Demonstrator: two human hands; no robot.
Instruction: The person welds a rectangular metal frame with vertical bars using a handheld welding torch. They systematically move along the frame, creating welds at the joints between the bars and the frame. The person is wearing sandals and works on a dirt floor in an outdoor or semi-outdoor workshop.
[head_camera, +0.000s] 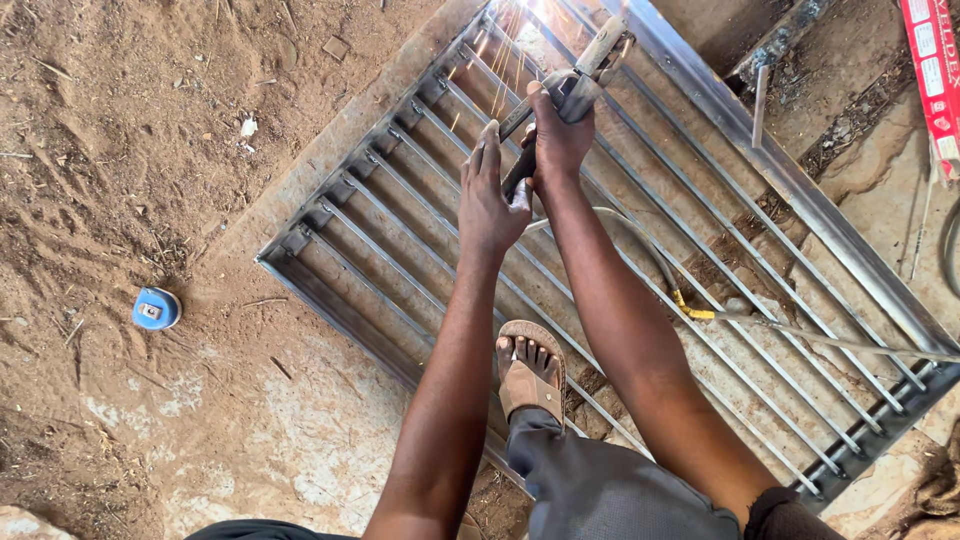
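Note:
A metal grille frame (330, 300) with several thin parallel bars lies flat on the dirt ground. My right hand (558, 135) is closed around a welding electrode holder (585, 75), whose tip throws bright sparks at the top of the grille. My left hand (490, 195) rests beside it with fingers straight, touching the holder's lower handle. The holder's cable (640, 245) loops across the bars. My sandalled foot (530, 370) stands on the grille.
A small blue round object (156, 308) lies on the dirt to the left. A thin welding rod (830, 340) with a yellow clip lies across the bars at right. A red and white box (935, 70) sits at the top right.

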